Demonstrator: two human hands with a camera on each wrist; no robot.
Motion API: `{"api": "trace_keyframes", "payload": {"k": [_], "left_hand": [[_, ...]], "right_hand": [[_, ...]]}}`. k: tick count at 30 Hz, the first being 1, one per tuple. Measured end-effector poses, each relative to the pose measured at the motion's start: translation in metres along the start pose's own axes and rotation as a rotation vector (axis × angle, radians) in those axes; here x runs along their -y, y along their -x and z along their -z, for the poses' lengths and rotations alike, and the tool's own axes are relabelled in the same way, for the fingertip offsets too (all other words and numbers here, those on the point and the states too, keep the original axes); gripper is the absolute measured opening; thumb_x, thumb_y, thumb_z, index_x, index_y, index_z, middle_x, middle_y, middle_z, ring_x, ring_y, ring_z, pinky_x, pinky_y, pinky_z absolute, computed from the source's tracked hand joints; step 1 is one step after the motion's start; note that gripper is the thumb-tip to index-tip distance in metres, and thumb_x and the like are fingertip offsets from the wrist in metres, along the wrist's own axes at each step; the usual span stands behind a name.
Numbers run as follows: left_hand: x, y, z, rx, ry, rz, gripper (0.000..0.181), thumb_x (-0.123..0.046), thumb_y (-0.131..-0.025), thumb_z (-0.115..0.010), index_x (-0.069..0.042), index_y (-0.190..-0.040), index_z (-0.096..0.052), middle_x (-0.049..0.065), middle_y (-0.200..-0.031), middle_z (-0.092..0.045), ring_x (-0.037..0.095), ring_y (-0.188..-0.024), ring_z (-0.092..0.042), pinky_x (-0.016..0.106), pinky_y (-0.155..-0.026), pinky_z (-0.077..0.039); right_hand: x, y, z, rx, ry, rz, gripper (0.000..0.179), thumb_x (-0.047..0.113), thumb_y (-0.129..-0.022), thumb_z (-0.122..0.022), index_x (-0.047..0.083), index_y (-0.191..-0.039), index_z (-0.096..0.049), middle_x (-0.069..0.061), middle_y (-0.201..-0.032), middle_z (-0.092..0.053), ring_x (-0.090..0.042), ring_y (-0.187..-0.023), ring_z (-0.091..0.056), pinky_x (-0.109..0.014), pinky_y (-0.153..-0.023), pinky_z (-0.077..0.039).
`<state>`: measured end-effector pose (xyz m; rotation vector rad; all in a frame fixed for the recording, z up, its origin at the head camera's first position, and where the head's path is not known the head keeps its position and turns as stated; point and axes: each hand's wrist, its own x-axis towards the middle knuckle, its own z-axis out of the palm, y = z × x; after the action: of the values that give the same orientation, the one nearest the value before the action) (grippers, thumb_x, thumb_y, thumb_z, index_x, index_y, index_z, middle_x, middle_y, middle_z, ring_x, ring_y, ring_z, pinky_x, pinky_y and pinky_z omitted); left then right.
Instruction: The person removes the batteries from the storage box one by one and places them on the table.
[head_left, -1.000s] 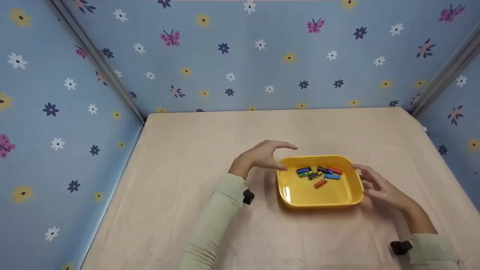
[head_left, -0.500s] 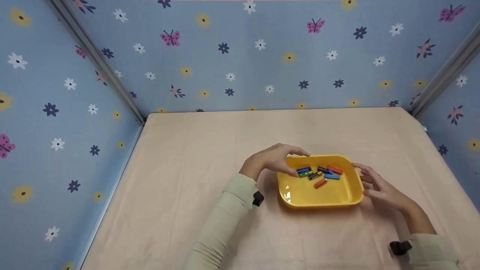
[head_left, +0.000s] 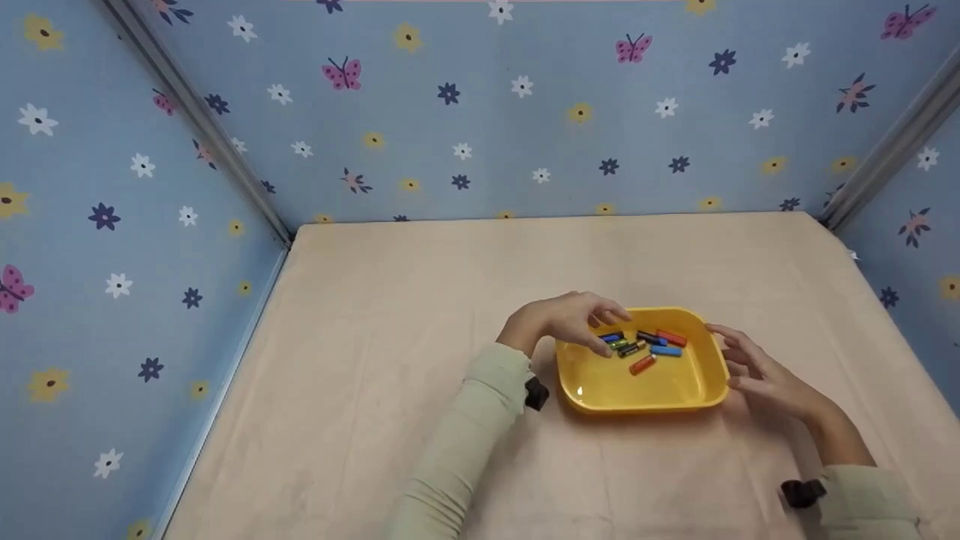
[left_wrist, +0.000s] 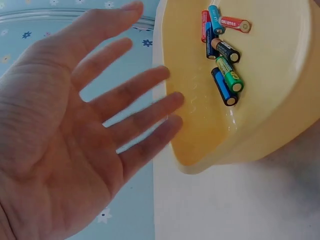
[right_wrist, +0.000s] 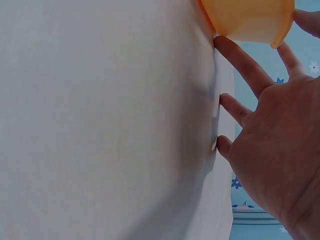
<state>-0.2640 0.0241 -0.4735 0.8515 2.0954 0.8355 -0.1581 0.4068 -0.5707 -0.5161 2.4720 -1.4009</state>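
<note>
Over the left end of a yellow tray (head_left: 660, 395), the left hand (head_left: 571, 318) is hovering, its thumb standing well apart from the fingers and its palm showing bare in the left wrist view. It is holding nothing; its fingertips are overlapping the rim from that angle, and whether they are touching it is hard to tell. In the head view the thumb is partly covering the nearest batteries.

At the opposite end, the right hand (head_left: 769, 380) is resting its loosely bent, spread fingers against the outside of the tray, thumb nearer the person, without wrapping round it. Some lower fingertips are ending near the cloth in the right wrist view; contact there is unclear.

Inside the tray, seven batteries (head_left: 666, 351) are lying in a loose cluster towards the far side, among them red, blue, black and green ones.

Beneath everything, a pale peach cloth (head_left: 375, 330) is covering the table, with the tray sitting right of centre. Light green sleeves (head_left: 469, 427) are covering the forearms. Behind, a blue wall (head_left: 510, 127) is showing flowers and butterflies, and grey metal posts (head_left: 202, 120) are standing at the corners.
</note>
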Motion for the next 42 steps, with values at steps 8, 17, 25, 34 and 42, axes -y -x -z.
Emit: {"api": "trace_keyframes", "payload": {"k": [8,17,25,34,42], "left_hand": [[-0.009,-0.011,0.004,0.089,0.075,0.103,0.074,-0.018,-0.107,-0.079,-0.016,-0.173,-0.047,0.015,-0.180,-0.046,0.033,-0.170,-0.042,0.045,-0.139,-0.037],[0.001,-0.019,-0.004,0.098,0.119,0.119,0.075,-0.019,-0.109,-0.077,-0.013,-0.175,-0.042,0.014,-0.182,-0.043,0.032,-0.172,-0.039,0.043,-0.142,-0.032],[0.007,-0.020,-0.012,0.088,0.100,0.140,0.076,-0.016,-0.107,-0.078,-0.016,-0.175,-0.043,0.008,-0.182,-0.044,0.027,-0.173,-0.037,0.041,-0.144,-0.028],[0.009,-0.026,-0.018,0.095,0.030,0.192,0.080,-0.014,-0.108,-0.077,-0.019,-0.177,-0.039,0.002,-0.186,-0.036,0.023,-0.175,-0.031,0.039,-0.145,-0.024],[0.007,-0.028,-0.022,0.039,-0.001,0.249,0.077,-0.014,-0.106,-0.080,-0.018,-0.175,-0.044,0.005,-0.180,-0.047,0.022,-0.168,-0.045,0.035,-0.141,-0.033]], "right_hand": [[0.001,0.001,0.001,0.013,0.042,-0.041,0.081,0.015,-0.109,-0.065,0.017,-0.179,-0.025,-0.031,-0.177,-0.039,0.024,-0.135,-0.047,-0.010,-0.107,-0.045],[0.005,0.001,0.000,0.016,0.072,-0.095,0.083,0.019,-0.110,-0.065,0.021,-0.180,-0.022,-0.027,-0.181,-0.035,0.028,-0.133,-0.041,-0.069,-0.124,-0.050],[0.005,0.001,0.000,0.014,0.056,-0.074,0.081,0.016,-0.110,-0.066,0.020,-0.180,-0.024,-0.029,-0.179,-0.038,0.026,-0.134,-0.045,-0.067,-0.130,-0.043],[0.003,-0.001,-0.003,0.016,0.075,-0.058,0.082,0.013,-0.109,-0.065,0.022,-0.180,-0.025,-0.023,-0.178,-0.043,0.023,-0.136,-0.049,-0.048,-0.129,-0.048],[0.004,0.001,-0.003,0.006,0.038,-0.101,0.085,0.015,-0.107,-0.067,0.022,-0.180,-0.024,-0.028,-0.179,-0.039,0.027,-0.132,-0.045,-0.091,-0.123,-0.027]]}}
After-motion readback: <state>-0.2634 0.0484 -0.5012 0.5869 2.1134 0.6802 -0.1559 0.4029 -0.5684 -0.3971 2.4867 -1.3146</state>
